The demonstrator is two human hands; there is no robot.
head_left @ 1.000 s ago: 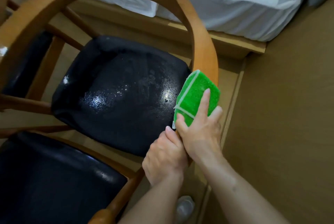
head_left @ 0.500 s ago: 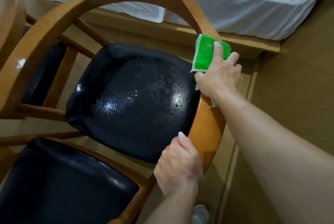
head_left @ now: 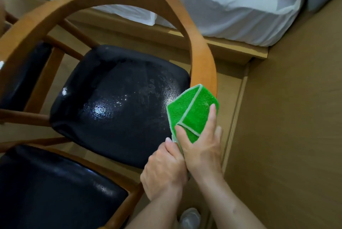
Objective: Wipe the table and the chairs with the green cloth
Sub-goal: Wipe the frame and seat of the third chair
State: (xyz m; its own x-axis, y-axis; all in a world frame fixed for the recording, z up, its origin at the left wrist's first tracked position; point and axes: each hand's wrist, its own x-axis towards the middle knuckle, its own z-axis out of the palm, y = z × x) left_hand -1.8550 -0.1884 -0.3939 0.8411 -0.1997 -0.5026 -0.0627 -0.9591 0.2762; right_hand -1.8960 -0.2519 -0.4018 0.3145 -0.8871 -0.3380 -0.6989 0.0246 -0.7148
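Note:
A wooden chair with a curved backrest rail and a wet, glossy black seat fills the middle of the head view. The folded green cloth with pale edging lies wrapped over the rail's lower right part. My right hand grips the cloth against the rail, index finger stretched along it. My left hand curls round the same rail just below, touching the right hand. The rail under both hands is hidden.
A second black seat lies at the lower left, and a third dark pad at the far left. A bed with white sheets on a wooden base stands behind. Brown carpet spreads right; a white shoe toe shows below.
My right hand slid the cloth up the rail, then back down to just above my left hand. The left hand kept its hold on the rail.

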